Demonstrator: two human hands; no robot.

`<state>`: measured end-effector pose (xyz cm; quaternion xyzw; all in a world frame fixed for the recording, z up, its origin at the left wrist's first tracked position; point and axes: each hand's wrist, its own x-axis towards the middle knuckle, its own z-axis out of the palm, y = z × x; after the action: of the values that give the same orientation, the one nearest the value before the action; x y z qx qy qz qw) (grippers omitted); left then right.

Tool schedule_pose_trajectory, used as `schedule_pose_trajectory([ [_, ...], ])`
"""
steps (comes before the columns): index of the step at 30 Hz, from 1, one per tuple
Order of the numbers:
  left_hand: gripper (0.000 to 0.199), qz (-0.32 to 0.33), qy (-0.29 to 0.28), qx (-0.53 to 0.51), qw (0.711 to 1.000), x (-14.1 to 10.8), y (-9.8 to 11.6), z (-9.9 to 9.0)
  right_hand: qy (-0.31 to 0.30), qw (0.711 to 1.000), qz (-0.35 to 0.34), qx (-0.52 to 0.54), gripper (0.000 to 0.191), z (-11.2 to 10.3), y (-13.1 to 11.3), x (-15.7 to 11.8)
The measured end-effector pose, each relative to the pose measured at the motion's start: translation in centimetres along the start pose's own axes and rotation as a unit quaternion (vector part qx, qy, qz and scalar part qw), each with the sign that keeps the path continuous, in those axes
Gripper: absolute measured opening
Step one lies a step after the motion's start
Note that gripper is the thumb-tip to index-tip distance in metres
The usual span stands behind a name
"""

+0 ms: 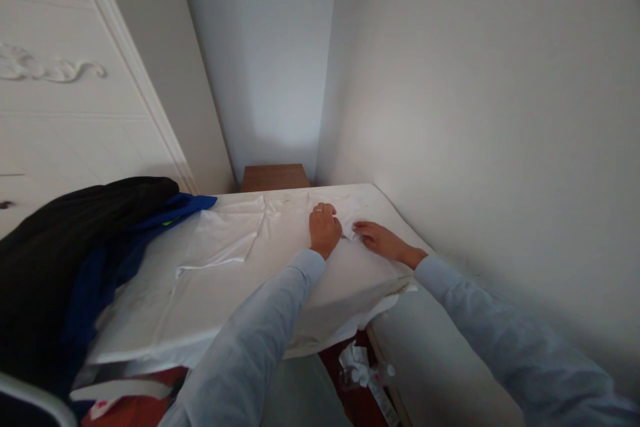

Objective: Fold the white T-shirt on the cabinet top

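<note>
A thin white garment (230, 230) lies spread over a white-covered table or board (200, 303), with creases along it. Its outline is hard to tell from the white cover at the far right. My left hand (325, 228) rests on the fabric near the far edge, its fingers curled down on the cloth; a ring shows on one finger. Just to the right, my right hand (383, 240) pinches a bunched bit of the same white fabric between thumb and fingers. A small gap separates the two hands.
Dark and blue clothes (120, 240) are heaped on the left. A white wardrobe (75, 113) stands behind them, and a brown wooden box-like piece (275, 177) beyond the far edge. A wall (475, 113) runs close along the right. Clear plastic bottles (357, 373) lie below.
</note>
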<state>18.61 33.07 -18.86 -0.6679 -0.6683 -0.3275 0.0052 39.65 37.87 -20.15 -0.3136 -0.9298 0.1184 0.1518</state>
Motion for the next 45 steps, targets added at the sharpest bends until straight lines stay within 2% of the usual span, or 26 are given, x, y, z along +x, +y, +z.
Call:
schedule_pose_trajectory([
  [2,0.034,0.021,0.025,-0.026,0.999,-0.1,-0.1,0.3,0.003,1.000,-0.008,-0.022,0.041,0.1,-0.1,-0.5],
  [3,0.036,0.054,0.017,-0.032,0.998,-0.2,-0.1,0.5,0.013,0.999,0.000,-0.036,0.040,-0.1,-0.1,-0.5],
  [6,0.034,0.168,-0.062,-0.010,0.984,-0.4,0.2,1.2,0.079,0.993,0.062,-0.068,0.044,-0.7,-0.2,0.3],
  [9,0.034,0.226,-0.107,0.004,0.968,-0.5,0.4,1.4,0.118,0.983,0.115,-0.079,0.048,-1.1,-0.2,2.8],
  [12,0.034,0.250,-0.119,0.000,0.961,-0.5,0.5,1.0,0.084,0.985,0.125,-0.087,0.049,-0.7,0.2,6.1],
  [16,0.040,0.239,-0.118,0.016,0.964,-0.7,0.5,0.3,0.034,0.988,0.118,-0.091,0.046,0.6,1.4,9.6],
  [19,0.043,0.236,-0.133,0.022,0.962,-0.8,0.6,0.1,0.006,0.987,0.121,-0.102,0.042,1.5,2.2,10.6],
  [27,0.041,0.219,-0.166,0.005,0.961,-0.7,0.7,0.0,-0.026,0.979,0.145,-0.142,0.059,3.0,3.5,9.6],
  [32,0.031,0.172,-0.172,-0.024,0.970,-0.5,0.5,0.4,-0.064,0.973,0.170,-0.142,0.066,2.6,3.5,9.7],
  [40,0.026,0.172,-0.186,-0.020,0.967,-0.4,0.1,0.4,-0.081,0.954,0.252,-0.140,0.076,1.5,3.8,10.2],
  [43,0.027,0.172,-0.189,-0.023,0.966,-0.3,0.1,0.4,-0.066,0.961,0.233,-0.137,0.076,1.3,3.7,9.2],
  [45,0.027,0.173,-0.190,-0.028,0.966,-0.2,0.0,0.5,-0.045,0.974,0.180,-0.131,0.074,1.3,3.8,7.8],
])
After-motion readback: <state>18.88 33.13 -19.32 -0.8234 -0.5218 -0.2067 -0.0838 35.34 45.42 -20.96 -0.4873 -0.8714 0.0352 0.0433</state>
